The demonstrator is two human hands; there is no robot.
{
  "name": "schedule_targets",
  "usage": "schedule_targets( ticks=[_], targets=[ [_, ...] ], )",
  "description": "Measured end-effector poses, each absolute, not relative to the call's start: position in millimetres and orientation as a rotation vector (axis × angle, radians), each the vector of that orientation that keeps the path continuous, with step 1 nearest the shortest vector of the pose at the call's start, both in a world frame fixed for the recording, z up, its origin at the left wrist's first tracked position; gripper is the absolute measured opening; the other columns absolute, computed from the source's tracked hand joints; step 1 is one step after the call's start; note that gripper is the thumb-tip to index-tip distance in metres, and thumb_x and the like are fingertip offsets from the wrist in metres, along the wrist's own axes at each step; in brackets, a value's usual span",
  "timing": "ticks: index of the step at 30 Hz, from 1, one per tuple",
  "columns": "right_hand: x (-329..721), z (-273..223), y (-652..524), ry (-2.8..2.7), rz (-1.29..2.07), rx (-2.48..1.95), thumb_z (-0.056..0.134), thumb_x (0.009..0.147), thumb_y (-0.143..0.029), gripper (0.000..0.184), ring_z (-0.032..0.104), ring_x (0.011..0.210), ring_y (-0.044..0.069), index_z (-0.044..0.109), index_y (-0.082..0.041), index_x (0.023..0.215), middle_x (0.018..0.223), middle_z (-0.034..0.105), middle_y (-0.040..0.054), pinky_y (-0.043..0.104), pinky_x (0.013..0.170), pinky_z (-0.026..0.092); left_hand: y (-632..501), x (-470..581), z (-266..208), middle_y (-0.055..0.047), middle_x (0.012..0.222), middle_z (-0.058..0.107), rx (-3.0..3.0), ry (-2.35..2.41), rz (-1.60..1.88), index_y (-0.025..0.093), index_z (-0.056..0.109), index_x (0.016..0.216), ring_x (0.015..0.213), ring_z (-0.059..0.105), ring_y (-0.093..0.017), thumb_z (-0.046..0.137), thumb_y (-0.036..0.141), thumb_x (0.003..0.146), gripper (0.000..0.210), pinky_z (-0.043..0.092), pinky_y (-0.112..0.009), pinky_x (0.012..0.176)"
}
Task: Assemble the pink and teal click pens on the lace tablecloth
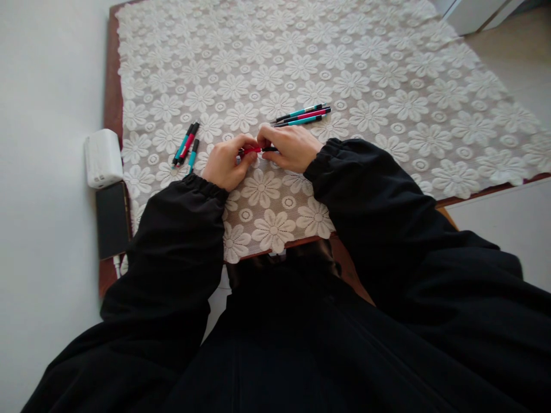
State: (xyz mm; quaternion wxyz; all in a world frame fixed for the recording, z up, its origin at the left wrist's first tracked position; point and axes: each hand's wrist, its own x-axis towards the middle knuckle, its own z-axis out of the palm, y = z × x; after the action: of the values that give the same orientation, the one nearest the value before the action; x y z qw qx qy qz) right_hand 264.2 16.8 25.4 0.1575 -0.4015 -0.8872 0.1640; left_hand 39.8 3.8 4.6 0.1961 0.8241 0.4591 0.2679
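Above the near part of the lace cloth, a red and black pen (249, 151) is held between my two hands. My left hand (227, 162) pinches its red part between thumb and fingers. At the black end, my right hand (293, 147) closes its thumb and fingers; the fingers partly hide the pen, so whether its parts are joined I cannot tell. Just beyond my right hand lie three slim pens (301, 115), teal and red with black ends, side by side. To the left of my left hand are three shorter pen pieces (186, 143), teal, red and black.
A cream flower-patterned lace tablecloth (275, 229) covers the wooden table. At the left edge, by the wall, stand a white charger block (103, 158) and a dark phone (112, 220) with a white cable (117, 265). White furniture (473, 14) is at the far right.
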Motion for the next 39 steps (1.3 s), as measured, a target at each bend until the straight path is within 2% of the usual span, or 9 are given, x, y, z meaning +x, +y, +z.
schedule_targets(
  ticks=[11,19,24,28,34,39],
  targets=[
    [261.8,28.6,16.4,-2.578,0.364,-1.227,0.062,0.098,-0.039,0.029,0.067,0.095,0.023,0.065,-0.022,0.122,0.110,0.076,0.0066,0.035,0.077,0.044,3.9,41.3,6.6,-0.002,0.107,0.078,2.376,1.239,0.732,0.023,0.071,0.113,0.097,0.070,-0.020,0.064,0.033,0.098,0.019,0.055,-0.038,0.086],
    [263.5,30.1,14.1,-2.618,0.377,-1.196,0.065,0.096,-0.030,0.029,0.068,0.101,0.026,0.061,-0.020,0.123,0.116,0.076,0.0077,0.037,0.077,0.042,1.9,42.9,9.0,-0.004,0.110,0.077,2.323,1.260,0.696,0.026,0.070,0.111,0.103,0.072,-0.024,0.064,0.032,0.096,0.017,0.057,-0.039,0.092],
    [262.5,29.6,14.0,-2.591,0.436,-1.231,0.061,0.096,-0.025,0.027,0.066,0.104,0.025,0.060,-0.026,0.122,0.118,0.075,0.0039,0.036,0.081,0.042,1.9,43.0,8.7,-0.005,0.109,0.078,2.302,1.276,0.709,0.027,0.071,0.112,0.105,0.071,-0.025,0.065,0.035,0.096,0.018,0.058,-0.038,0.091],
    [262.9,31.4,12.9,-2.550,0.403,-1.252,0.057,0.100,-0.031,0.024,0.067,0.097,0.024,0.061,-0.028,0.123,0.110,0.076,0.0020,0.036,0.078,0.042,2.3,42.7,7.9,-0.005,0.108,0.078,2.297,1.281,0.712,0.026,0.070,0.113,0.102,0.071,-0.024,0.064,0.037,0.097,0.020,0.058,-0.037,0.089],
    [264.4,31.0,12.7,-2.497,0.315,-1.250,0.059,0.101,-0.034,0.023,0.067,0.089,0.024,0.065,-0.022,0.120,0.101,0.076,0.0041,0.037,0.070,0.037,2.3,42.2,7.1,-0.005,0.106,0.078,2.295,1.277,0.734,0.026,0.071,0.112,0.096,0.072,-0.022,0.062,0.036,0.100,0.018,0.057,-0.037,0.090],
    [263.6,28.0,16.2,-2.507,0.339,-1.317,0.058,0.103,-0.042,0.025,0.066,0.089,0.021,0.065,-0.024,0.119,0.101,0.075,0.0029,0.034,0.073,0.039,2.5,41.9,6.9,-0.005,0.105,0.078,2.290,1.277,0.728,0.026,0.071,0.113,0.097,0.072,-0.023,0.062,0.037,0.099,0.019,0.058,-0.037,0.089]
  ],
)
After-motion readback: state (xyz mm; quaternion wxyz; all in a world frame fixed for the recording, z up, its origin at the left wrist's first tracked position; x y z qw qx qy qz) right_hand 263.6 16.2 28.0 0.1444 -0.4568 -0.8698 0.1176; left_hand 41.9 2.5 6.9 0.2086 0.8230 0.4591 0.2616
